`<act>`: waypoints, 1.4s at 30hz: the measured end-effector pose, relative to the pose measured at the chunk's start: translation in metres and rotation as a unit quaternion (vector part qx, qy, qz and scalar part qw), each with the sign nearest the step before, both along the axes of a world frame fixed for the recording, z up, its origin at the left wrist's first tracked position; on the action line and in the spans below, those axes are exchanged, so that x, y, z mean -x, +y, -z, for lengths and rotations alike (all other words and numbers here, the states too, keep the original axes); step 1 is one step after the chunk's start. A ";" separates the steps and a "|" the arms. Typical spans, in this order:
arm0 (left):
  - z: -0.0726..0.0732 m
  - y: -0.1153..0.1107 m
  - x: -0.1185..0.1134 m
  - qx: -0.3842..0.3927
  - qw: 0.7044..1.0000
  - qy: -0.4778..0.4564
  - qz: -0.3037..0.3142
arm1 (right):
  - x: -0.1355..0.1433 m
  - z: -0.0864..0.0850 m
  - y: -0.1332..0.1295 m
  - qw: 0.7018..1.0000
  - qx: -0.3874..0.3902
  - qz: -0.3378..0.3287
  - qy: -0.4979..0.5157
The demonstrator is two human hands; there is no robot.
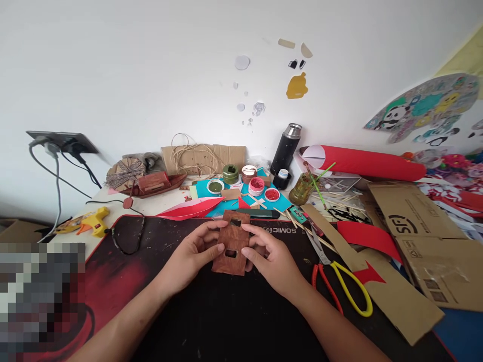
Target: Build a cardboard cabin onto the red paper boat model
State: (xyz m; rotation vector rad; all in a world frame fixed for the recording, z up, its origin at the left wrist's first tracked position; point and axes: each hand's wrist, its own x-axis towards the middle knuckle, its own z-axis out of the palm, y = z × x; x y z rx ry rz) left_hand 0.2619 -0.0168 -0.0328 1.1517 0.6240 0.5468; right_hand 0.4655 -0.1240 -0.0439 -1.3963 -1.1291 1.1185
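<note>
1. Brown panel (232, 237), painted, with two cut-out openings; held over the black mat (211, 311), its long side running away from the person.
2. Left hand (199, 250): grip closed on the panel's left edge, thumb on the face.
3. Right hand (268, 253): grip closed on the right edge, thumb beside the lower opening.
4. Scissors (323, 256), one red and one yellow handle; on the mat, right of the right hand.
5. Paint pots (256, 186), green, white, pink and red, beyond the panel, around a blue sheet (204, 189).
6. Brown model boat (160, 184), at the back left of the counter (151, 202).
7. Yellow glue gun (94, 221), left, beside the mat.
8. Black flask (284, 152), upright but tilted in view, near the wall.
</note>
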 end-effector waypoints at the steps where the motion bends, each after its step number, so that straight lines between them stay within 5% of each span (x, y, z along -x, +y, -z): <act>1: 0.000 0.000 0.000 0.003 1.000 0.001 0.006 | 0.000 -0.001 0.000 1.000 -0.002 0.002 0.002; 13: 0.000 -0.001 -0.002 0.033 0.999 0.002 0.011 | -0.001 -0.014 -0.002 1.000 0.005 0.000 0.021; 24: 0.000 -0.002 -0.001 -0.028 1.000 0.006 -0.006 | -0.001 -0.010 -0.004 0.999 -0.001 -0.008 -0.041; 42: 0.006 -0.002 -0.002 -0.004 1.000 -0.007 -0.017 | 0.000 -0.007 -0.004 0.999 -0.018 0.001 -0.040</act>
